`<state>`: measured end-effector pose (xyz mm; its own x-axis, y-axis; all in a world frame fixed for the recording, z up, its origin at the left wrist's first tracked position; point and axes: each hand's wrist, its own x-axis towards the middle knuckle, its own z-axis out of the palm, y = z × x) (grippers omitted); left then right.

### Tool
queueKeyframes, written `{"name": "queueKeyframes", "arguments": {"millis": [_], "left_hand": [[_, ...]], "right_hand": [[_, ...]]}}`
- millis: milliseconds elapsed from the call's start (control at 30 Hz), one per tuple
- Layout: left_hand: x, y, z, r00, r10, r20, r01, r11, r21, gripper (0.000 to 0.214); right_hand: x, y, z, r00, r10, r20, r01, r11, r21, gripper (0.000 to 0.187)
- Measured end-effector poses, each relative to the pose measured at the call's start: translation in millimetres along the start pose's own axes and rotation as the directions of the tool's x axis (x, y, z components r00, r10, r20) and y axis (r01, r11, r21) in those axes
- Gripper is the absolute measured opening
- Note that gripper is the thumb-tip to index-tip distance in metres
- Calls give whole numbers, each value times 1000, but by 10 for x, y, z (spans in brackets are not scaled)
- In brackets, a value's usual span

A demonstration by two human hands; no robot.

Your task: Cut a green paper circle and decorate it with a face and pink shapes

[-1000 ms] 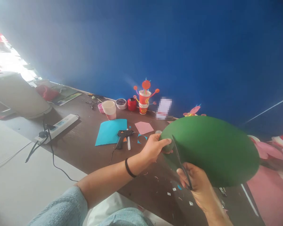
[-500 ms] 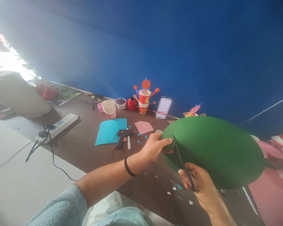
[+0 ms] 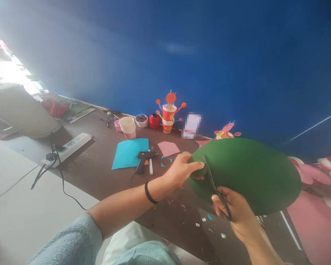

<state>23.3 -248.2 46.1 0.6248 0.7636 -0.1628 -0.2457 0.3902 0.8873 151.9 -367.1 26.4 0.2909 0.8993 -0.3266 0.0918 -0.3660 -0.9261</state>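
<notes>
A large rounded sheet of green paper (image 3: pixel 253 173) is held up over the table. My left hand (image 3: pixel 183 170) pinches its left edge, thumb on top, where a curved outline shows on the paper. In my right hand (image 3: pixel 234 208) is a pair of black-handled scissors (image 3: pixel 212 180), the fingers closed round the handles. The blades point up and to the left and lie against the green paper close beside my left thumb. Part of the right-hand fingers is hidden behind the handles.
On the table lie a black glue gun (image 3: pixel 143 159), a blue sheet (image 3: pixel 127 152), a pink paper piece (image 3: pixel 168 148) and small scraps. Behind stand stacked paper cups (image 3: pixel 127 127) and a decorated red cup (image 3: pixel 168 113). A power strip (image 3: pixel 71 147) sits left, pink paper (image 3: pixel 314 224) right.
The green paper has shifted slightly, its right edge moving left and uncovering more of the pink cup figure behind. The scissors and right hand have moved a little to the right.
</notes>
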Motion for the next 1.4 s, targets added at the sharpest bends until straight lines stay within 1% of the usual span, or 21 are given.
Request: {"name": "queueKeyframes", "arguments": {"millis": [100, 200, 333, 400, 633, 833, 1000, 1167, 1267, 1400], "left_hand": [[-3, 17, 4, 999, 15, 30, -16, 999, 35, 27], [-2, 26, 4, 998, 16, 60, -19, 999, 42, 27], [0, 22, 4, 998, 10, 67, -15, 997, 75, 24], [-1, 18, 7, 998, 8, 63, -12, 998, 69, 24], [0, 11, 22, 998, 22, 66, -26, 998, 49, 26], [23, -32, -9, 995, 27, 95, -35, 996, 80, 24], [29, -28, -6, 993, 31, 110, -37, 998, 53, 23], [36, -6, -14, 993, 11, 115, -20, 997, 78, 26], [41, 3, -32, 992, 5, 128, -19, 994, 110, 23], [32, 27, -38, 990, 3, 144, -17, 995, 98, 19]], "right_hand": [[-39, -35, 7, 999, -44, 10, 44, 998, 48, 54], [-58, -42, 14, 998, -65, 25, 63, 994, 92, 51], [-61, -17, 37, 996, -87, 32, 81, 983, 163, 47], [-58, -1, 48, 995, -95, 28, 89, 982, 169, 47], [-16, 54, 21, 991, -109, 74, 97, 983, 154, 49], [-27, 4, -8, 996, -64, 66, 55, 989, 137, 50], [-55, -53, -24, 999, -27, 32, 22, 989, 144, 53], [-55, -81, -74, 998, -3, 62, -1, 998, 64, 55], [-53, -79, -96, 997, 7, 75, -9, 1000, 19, 54], [-60, -68, -98, 997, 14, 78, -13, 1000, -10, 51]]}}
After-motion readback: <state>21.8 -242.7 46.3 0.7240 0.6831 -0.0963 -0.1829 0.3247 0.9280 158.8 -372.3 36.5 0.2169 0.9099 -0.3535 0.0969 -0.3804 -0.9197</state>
